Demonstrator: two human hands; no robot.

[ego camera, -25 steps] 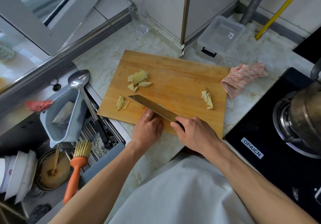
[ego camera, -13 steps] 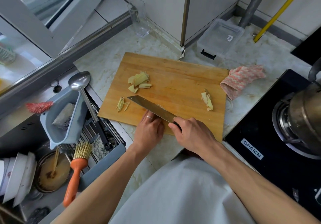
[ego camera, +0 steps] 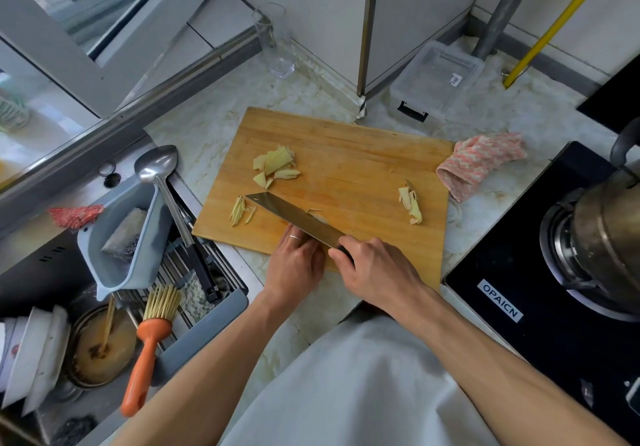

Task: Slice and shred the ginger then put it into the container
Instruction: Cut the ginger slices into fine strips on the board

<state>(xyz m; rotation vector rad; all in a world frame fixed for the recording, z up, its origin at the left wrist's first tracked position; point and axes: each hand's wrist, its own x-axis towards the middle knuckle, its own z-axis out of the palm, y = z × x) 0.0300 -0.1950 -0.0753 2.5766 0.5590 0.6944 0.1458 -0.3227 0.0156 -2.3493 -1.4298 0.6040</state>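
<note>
Head view of a wooden cutting board (ego camera: pixel 349 182) on a pale marbled desk (ego camera: pixel 207 127). The ginger piece being cut is almost wholly hidden under the knife (ego camera: pixel 294 219) and the left hand (ego camera: pixel 294 265); only a pale sliver shows beside the blade, so its shape cannot be made out. The left grip has its fingers curled down at the blade's near side, apparently pinning that piece. The right hand (ego camera: pixel 375 274) is wrapped round the dark handle, which is mostly covered. Flat yellowish ginger slices (ego camera: pixel 275 165) lie beyond the blade, thin ginger shreds (ego camera: pixel 240 211) just off its tip, and ragged ginger trimmings (ego camera: pixel 410 203) well to the right. A clear lidded plastic container (ego camera: pixel 436 78) sits behind the board.
</note>
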